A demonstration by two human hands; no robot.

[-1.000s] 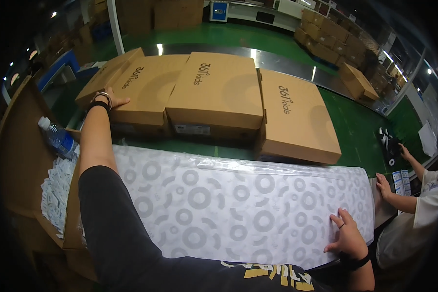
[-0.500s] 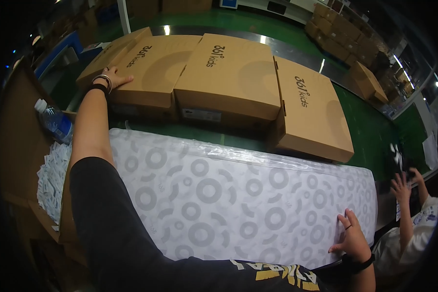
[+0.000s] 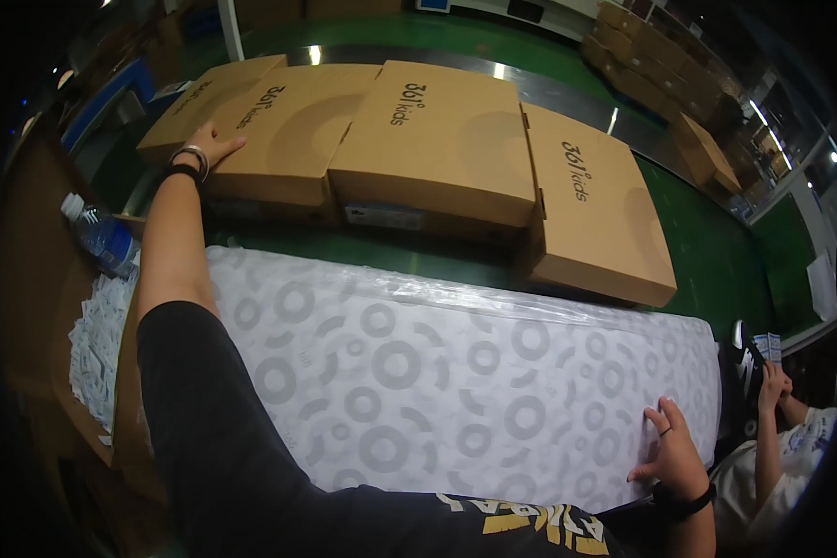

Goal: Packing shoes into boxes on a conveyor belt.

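Observation:
A row of several brown cardboard shoeboxes (image 3: 437, 144), lids closed, runs across the far side of the work area. My left hand (image 3: 212, 147) reaches out to the left end of the row, fingers apart, and touches the lids near where the first two boxes meet. Nearer to me lies a long stack of white wrapping paper (image 3: 474, 391) with grey rings, a clear shiny strip along its far edge. On the stack's right end rests my right hand (image 3: 674, 456), fingers spread and a ring on one, holding nothing.
On my left, an open carton (image 3: 126, 372) holds many small white packets (image 3: 98, 353); a water bottle (image 3: 102, 237) stands beside them. At the right, a co-worker's hands (image 3: 772, 383) are near a dark shoe (image 3: 742, 358). Stacked cartons (image 3: 651, 65) stand at the back right.
My left hand and the boxes at the left end have shifted slightly left. My right hand stays put. The co-worker's hands have come together lower down, beside a dark shoe.

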